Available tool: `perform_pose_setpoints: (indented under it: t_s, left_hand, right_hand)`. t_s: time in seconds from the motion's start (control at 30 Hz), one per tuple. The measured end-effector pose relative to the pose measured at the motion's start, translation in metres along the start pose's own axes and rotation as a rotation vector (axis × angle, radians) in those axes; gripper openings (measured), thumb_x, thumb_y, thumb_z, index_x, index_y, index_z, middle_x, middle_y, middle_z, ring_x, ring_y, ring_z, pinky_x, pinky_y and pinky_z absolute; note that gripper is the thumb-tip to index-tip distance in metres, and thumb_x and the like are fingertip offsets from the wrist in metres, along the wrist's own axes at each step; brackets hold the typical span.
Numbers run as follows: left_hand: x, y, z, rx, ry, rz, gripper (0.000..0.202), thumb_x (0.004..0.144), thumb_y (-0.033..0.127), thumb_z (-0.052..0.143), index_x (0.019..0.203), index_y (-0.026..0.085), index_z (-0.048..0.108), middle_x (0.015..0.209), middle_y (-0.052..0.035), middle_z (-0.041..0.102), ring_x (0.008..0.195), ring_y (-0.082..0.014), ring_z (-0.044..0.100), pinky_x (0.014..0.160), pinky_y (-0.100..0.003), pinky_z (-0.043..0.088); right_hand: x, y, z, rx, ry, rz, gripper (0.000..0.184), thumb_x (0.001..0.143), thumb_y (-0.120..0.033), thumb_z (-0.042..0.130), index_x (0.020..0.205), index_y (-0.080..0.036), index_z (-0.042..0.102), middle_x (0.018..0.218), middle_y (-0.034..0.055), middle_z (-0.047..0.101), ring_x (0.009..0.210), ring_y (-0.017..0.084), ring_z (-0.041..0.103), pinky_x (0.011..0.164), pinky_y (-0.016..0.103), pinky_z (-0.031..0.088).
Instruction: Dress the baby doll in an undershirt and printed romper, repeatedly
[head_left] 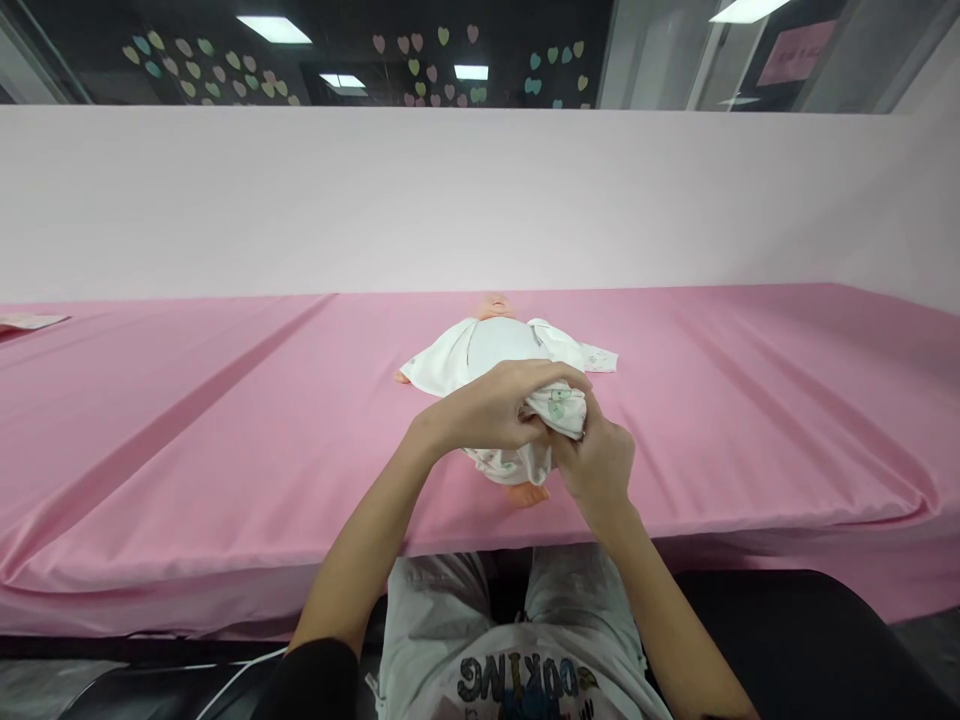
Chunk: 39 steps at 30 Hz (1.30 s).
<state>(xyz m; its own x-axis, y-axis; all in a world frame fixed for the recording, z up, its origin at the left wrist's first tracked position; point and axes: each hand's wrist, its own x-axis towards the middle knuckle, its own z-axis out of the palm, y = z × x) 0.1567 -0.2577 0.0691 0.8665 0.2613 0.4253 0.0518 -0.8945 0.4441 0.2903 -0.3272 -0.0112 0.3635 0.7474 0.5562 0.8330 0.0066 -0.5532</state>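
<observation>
A baby doll [496, 306] lies on its back on the pink-covered table, its head away from me, in a white baby garment [501, 342] with its sleeves spread to both sides. Over the doll's lower body, my left hand [499, 405] curls its fingers over a bunched, green-printed part of that garment. My right hand [600, 455] pinches the same bunch from the right, its thumb and fingers against the cloth. One bare doll foot [529, 495] pokes out below my hands. Whatever is inside the bunched cloth is hidden.
The pink tablecloth [225, 430] has raised folds on both sides. A flat paper-like item [30, 322] lies at the far left edge. Behind the table stands a white wall [450, 200]. Black chairs [810, 640] are at the near side, with a white cable [240, 675] at lower left.
</observation>
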Motion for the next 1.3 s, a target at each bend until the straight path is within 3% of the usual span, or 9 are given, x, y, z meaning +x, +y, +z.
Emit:
perform_pose_setpoints:
  t_s: [0.17, 0.3, 0.43, 0.67, 0.77, 0.87, 1.0, 1.17, 1.3]
  left_hand:
    - [0.004, -0.012, 0.001, 0.103, 0.192, -0.067, 0.037, 0.067, 0.016, 0.062, 0.103, 0.020, 0.060, 0.105, -0.0022, 0.063, 0.098, -0.0187, 0.056, 0.085, -0.030, 0.042]
    - [0.003, -0.022, 0.002, 0.032, 0.085, -0.201, 0.029, 0.071, 0.026, 0.060, 0.100, 0.020, 0.064, 0.096, 0.0004, 0.067, 0.088, -0.0172, 0.060, 0.076, -0.026, 0.044]
    - [0.001, -0.027, 0.004, -0.008, 0.043, -0.224, 0.020, 0.070, 0.023, 0.058, 0.087, 0.018, 0.067, 0.085, 0.0013, 0.068, 0.075, -0.0144, 0.060, 0.065, -0.023, 0.042]
    - [0.005, -0.024, 0.002, 0.108, 0.019, -0.139, 0.014, 0.073, 0.025, 0.056, 0.064, 0.016, 0.062, 0.054, 0.0040, 0.056, 0.049, -0.0076, 0.043, 0.050, -0.022, 0.031]
    - [0.006, -0.026, 0.000, 0.058, -0.007, -0.135, 0.014, 0.076, 0.021, 0.052, 0.072, 0.016, 0.066, 0.061, 0.0027, 0.061, 0.054, -0.0087, 0.049, 0.052, -0.021, 0.033]
    - [0.006, -0.033, 0.000, -0.070, 0.012, -0.115, 0.021, 0.078, 0.019, 0.051, 0.089, 0.017, 0.068, 0.084, -0.0005, 0.068, 0.075, -0.0129, 0.060, 0.067, -0.021, 0.043]
    - [0.006, -0.044, 0.007, -0.255, 0.100, -0.115, 0.029, 0.076, 0.015, 0.051, 0.101, 0.016, 0.066, 0.106, -0.0034, 0.066, 0.097, -0.0167, 0.059, 0.085, -0.024, 0.044]
    - [0.012, -0.049, 0.025, -0.387, 0.213, -0.203, 0.032, 0.069, 0.010, 0.050, 0.097, 0.013, 0.066, 0.097, -0.0025, 0.067, 0.089, -0.0160, 0.059, 0.079, -0.023, 0.044]
    - [0.014, -0.052, 0.039, -0.586, 0.227, -0.300, 0.027, 0.071, 0.013, 0.050, 0.092, 0.012, 0.066, 0.089, -0.0017, 0.066, 0.078, -0.0130, 0.058, 0.068, -0.021, 0.044]
  right_hand:
    - [0.000, -0.005, -0.004, 0.023, -0.014, 0.000, 0.042, 0.082, -0.038, 0.039, 0.109, -0.011, 0.057, 0.060, 0.0044, 0.061, 0.051, 0.020, 0.052, 0.050, 0.027, 0.028]
    - [0.000, -0.008, -0.013, 0.066, -0.129, 0.024, 0.039, 0.085, -0.036, 0.039, 0.113, -0.012, 0.053, 0.064, 0.0044, 0.062, 0.055, 0.020, 0.055, 0.051, 0.027, 0.030]
    - [0.002, -0.008, -0.022, 0.087, -0.270, 0.025, 0.034, 0.085, -0.034, 0.044, 0.112, -0.015, 0.053, 0.069, 0.0045, 0.064, 0.057, 0.020, 0.057, 0.051, 0.026, 0.031]
    - [0.008, -0.003, -0.024, 0.082, -0.253, 0.021, 0.022, 0.082, -0.029, 0.046, 0.098, -0.019, 0.057, 0.064, 0.0027, 0.062, 0.052, 0.019, 0.054, 0.047, 0.025, 0.031]
    - [0.009, 0.000, -0.024, 0.109, -0.243, 0.016, 0.022, 0.081, -0.031, 0.048, 0.096, -0.020, 0.058, 0.063, 0.0021, 0.061, 0.050, 0.018, 0.052, 0.047, 0.025, 0.032]
    - [0.009, 0.002, -0.024, 0.224, -0.241, 0.028, 0.029, 0.080, -0.031, 0.050, 0.107, -0.022, 0.056, 0.067, 0.0004, 0.062, 0.053, 0.016, 0.054, 0.049, 0.024, 0.036]
    - [0.007, 0.005, -0.025, 0.340, -0.242, 0.040, 0.034, 0.077, -0.029, 0.054, 0.111, -0.023, 0.054, 0.078, 0.0003, 0.065, 0.063, 0.016, 0.059, 0.052, 0.023, 0.041]
    - [0.005, 0.004, -0.025, 0.269, -0.253, 0.061, 0.033, 0.081, -0.047, 0.053, 0.102, -0.022, 0.055, 0.072, 0.0005, 0.063, 0.058, 0.016, 0.057, 0.048, 0.024, 0.038]
    - [0.005, 0.003, -0.025, 0.104, -0.223, 0.024, 0.032, 0.084, -0.051, 0.048, 0.094, -0.021, 0.055, 0.060, -0.0010, 0.058, 0.050, 0.016, 0.052, 0.047, 0.025, 0.032]
